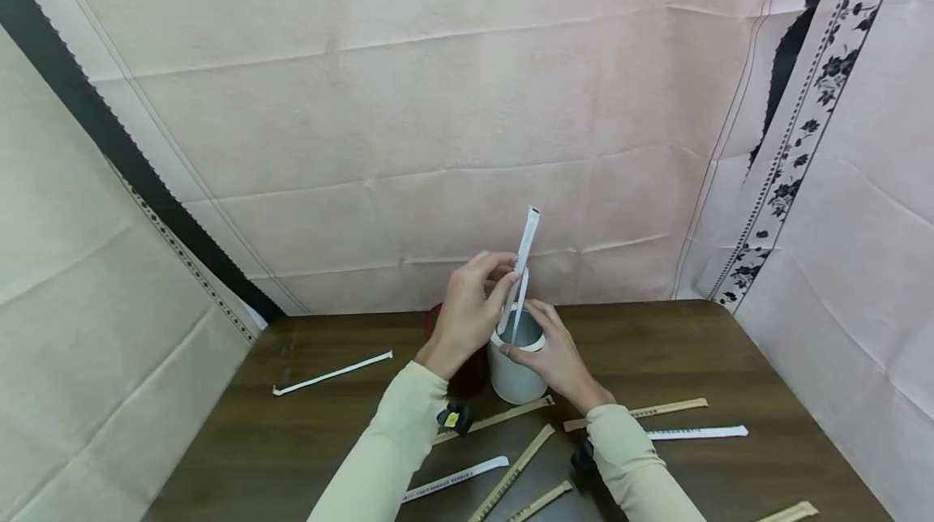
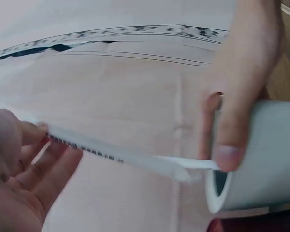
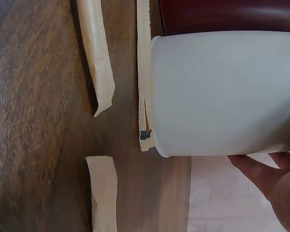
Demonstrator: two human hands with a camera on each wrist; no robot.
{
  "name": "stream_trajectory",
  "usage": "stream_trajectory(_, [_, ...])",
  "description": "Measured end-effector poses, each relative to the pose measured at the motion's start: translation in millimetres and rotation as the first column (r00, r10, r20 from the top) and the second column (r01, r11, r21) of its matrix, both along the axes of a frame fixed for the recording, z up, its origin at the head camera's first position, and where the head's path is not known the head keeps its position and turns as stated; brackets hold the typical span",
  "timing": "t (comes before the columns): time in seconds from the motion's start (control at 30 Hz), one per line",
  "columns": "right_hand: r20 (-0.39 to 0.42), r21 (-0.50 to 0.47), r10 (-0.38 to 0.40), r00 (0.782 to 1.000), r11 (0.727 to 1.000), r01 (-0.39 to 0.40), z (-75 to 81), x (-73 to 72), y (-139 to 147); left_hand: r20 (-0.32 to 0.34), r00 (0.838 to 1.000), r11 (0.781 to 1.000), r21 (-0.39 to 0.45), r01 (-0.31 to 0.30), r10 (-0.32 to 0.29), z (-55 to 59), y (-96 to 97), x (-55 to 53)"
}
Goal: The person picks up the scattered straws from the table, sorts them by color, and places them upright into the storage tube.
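Note:
My left hand pinches a white paper-wrapped straw near its middle, tilted above a white cup. In the left wrist view this straw has dark print, and its lower end is close to the cup's mouth. A second white straw stands inside the cup. With thumb and fingers about the rim, my right hand holds the cup upright on the table. A dark red cup stands just left of it, partly hidden by my left hand and wrist.
Several brown paper-wrapped straws lie scattered on the wooden table in front of the cups. White straws lie at the left, at the front and at the right. A pale cloth hangs behind the table.

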State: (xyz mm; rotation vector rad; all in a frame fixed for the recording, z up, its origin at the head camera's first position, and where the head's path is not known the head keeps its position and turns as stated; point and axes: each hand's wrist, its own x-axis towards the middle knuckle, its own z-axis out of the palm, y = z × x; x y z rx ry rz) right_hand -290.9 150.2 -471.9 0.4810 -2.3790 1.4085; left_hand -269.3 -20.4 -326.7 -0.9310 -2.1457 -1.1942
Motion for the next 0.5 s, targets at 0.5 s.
stream_trajectory(0.5, [-0.012,-0.025,0.044,0.999,0.999,-0.044,-0.1,-0.8,2,0.109,0.993,0.825,-0.564,0.017,0.054,-52.8,4.9,-25.3])
